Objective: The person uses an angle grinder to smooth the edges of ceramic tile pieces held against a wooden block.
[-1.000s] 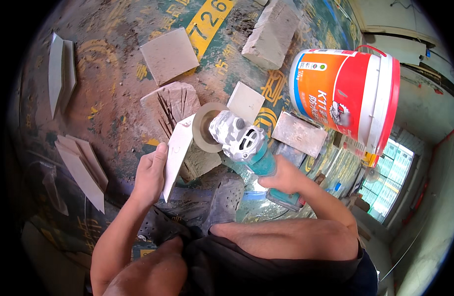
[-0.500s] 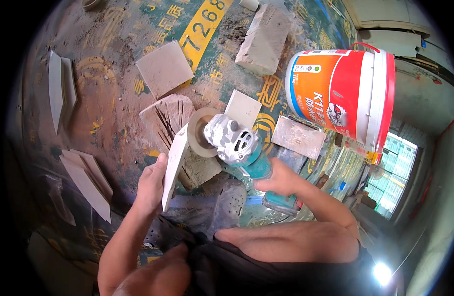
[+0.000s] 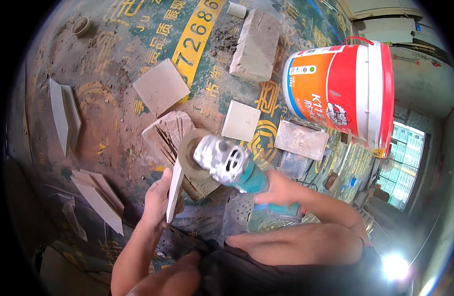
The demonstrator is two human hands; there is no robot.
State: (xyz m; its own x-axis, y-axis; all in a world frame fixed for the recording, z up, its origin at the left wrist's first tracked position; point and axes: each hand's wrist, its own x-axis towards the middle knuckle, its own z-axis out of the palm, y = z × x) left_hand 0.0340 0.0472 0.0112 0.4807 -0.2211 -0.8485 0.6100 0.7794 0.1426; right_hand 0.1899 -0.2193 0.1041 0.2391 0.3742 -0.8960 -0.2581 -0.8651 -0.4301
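Note:
My left hand point(image 3: 158, 198) is closed on a pale tile point(image 3: 174, 191), held up on edge and seen nearly edge-on. My right hand point(image 3: 280, 188) grips the teal body of a cordless angle grinder point(image 3: 228, 162) with a grey-white head. The grinder's round disc point(image 3: 186, 160) meets the upper end of the tile; whether it spins I cannot tell. Beneath them lies a rough stone block point(image 3: 173, 126) with dark grooves cut across its top. A square tile point(image 3: 161, 87) and a smaller tile point(image 3: 241, 121) lie flat beyond the grinder.
A red and orange bucket point(image 3: 335, 89) stands at the right. A pale block point(image 3: 256, 45) lies at the far side, near a dirt heap point(image 3: 226, 40). Angled tile pieces point(image 3: 66, 118) and stacked tile strips point(image 3: 99, 200) are at the left. A dusty slab point(image 3: 302, 140) sits near the bucket.
The grinder has come slightly left and nearer to me, its disc still at the tile's upper end. The tile is turned more edge-on. The whole view has shifted a little.

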